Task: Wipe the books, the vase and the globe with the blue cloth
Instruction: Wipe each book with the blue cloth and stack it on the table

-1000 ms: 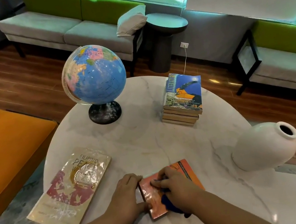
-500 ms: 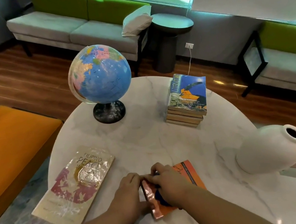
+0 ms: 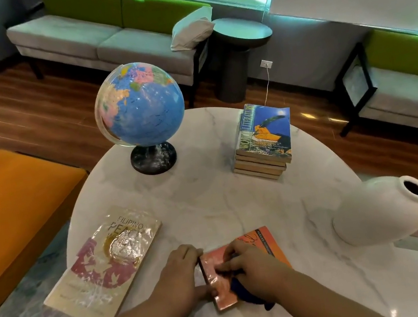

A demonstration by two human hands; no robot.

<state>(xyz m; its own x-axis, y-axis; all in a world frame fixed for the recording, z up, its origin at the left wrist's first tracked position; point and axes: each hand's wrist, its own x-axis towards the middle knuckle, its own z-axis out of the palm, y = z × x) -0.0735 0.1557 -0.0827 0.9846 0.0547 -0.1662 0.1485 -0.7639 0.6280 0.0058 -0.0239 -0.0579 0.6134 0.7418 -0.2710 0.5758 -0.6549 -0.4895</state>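
Since half a second ago my right hand [image 3: 254, 263] has slid back from the orange book's [image 3: 215, 265] left edge towards the middle of the cover, so a glossy strip of cover now shows between my two hands. That hand's fingers are curled on the cloth [image 3: 244, 294], pressing it to the cover, and a blue fold pokes out under the wrist at the book's near end. My left hand [image 3: 178, 275] has not shifted. It grips the book's left edge, fingers bent over the far corner and thumb at the near one. The globe [image 3: 142, 106], stack [image 3: 263, 136], vase [image 3: 377, 211] and big book [image 3: 104, 265] sit where they were.

The orange book lies flat near the surface's [image 3: 222, 200] near rim, angled a little to the right. The big book is at the left rim, and its near corner seems to reach past the rim. The vase is close to the right rim, well apart from my right hand, with bare marble between. It looks tipped to the right in this wide view, and I cannot tell whether it stands true. The globe stands far left and the stack far right. Between them and my hands the middle of the surface is open.
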